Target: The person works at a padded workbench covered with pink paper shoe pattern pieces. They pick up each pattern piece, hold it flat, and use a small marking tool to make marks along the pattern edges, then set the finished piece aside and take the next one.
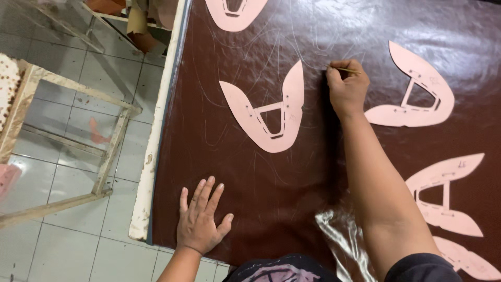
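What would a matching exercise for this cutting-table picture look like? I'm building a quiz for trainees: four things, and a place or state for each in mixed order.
Things:
1. left hand
2. right hand
3. wooden frame
4. pink paper pattern

Places or states:
A. stands on the tiled floor beside the table
B. lies flat, fingers spread, on the brown leather sheet
C. lies on the leather between the two hands
D. grips a thin marking tool

Pairs: 1-B, 2-D, 3-A, 4-C

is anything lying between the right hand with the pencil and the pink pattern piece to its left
Nothing visible does. Only bare brown leather lies between the right hand, holding the pencil, and the pink pattern piece. The left hand rests flat, nearer the table edge.
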`<action>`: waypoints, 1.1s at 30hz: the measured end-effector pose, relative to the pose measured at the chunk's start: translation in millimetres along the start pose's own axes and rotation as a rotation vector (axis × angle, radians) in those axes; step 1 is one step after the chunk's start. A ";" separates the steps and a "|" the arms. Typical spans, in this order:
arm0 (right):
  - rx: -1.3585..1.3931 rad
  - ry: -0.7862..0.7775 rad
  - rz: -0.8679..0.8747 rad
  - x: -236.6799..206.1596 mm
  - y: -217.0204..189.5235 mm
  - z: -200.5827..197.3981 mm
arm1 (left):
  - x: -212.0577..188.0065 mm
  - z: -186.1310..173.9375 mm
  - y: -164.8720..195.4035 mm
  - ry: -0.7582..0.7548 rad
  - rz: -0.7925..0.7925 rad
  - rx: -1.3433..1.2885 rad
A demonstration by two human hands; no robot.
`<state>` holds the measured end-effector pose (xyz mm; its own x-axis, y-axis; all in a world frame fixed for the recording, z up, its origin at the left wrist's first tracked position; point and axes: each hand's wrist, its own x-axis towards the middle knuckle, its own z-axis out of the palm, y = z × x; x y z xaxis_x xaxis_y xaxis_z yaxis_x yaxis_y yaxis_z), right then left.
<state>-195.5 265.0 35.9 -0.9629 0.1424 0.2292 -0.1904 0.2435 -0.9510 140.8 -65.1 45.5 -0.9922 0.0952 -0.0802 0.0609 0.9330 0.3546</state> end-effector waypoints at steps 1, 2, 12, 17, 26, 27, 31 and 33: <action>-0.020 0.011 0.014 3.7 2.7 1.2 | 1.4 1.1 -0.2 -0.008 -0.004 0.002; -0.041 0.021 0.030 6.3 5.5 2.8 | 3.5 2.8 -0.9 -0.017 -0.007 0.004; -0.231 0.043 -0.189 4.7 7.0 -2.4 | 9.0 10.5 2.1 -0.047 -0.026 0.034; 0.234 0.080 0.098 -11.5 -14.6 -19.4 | 1.4 4.0 6.8 -0.012 -0.020 0.039; 0.496 0.115 0.467 -188.9 -81.4 -120.9 | -27.1 -10.8 22.9 0.055 0.019 0.053; 0.349 0.100 0.467 -214.1 -85.2 -133.4 | -32.6 -11.5 25.8 0.059 0.015 0.048; -0.301 0.103 0.404 -309.8 -87.6 -186.1 | -51.4 -9.4 32.3 0.104 0.047 0.032; -0.592 0.132 0.272 -352.2 -85.1 -214.1 | -62.8 -7.4 33.1 0.130 0.067 0.032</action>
<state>200.8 399.5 80.4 -0.9232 0.3803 0.0564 0.2295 0.6628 -0.7127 204.4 -42.8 69.2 -0.9914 0.1140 0.0644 0.1288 0.9370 0.3247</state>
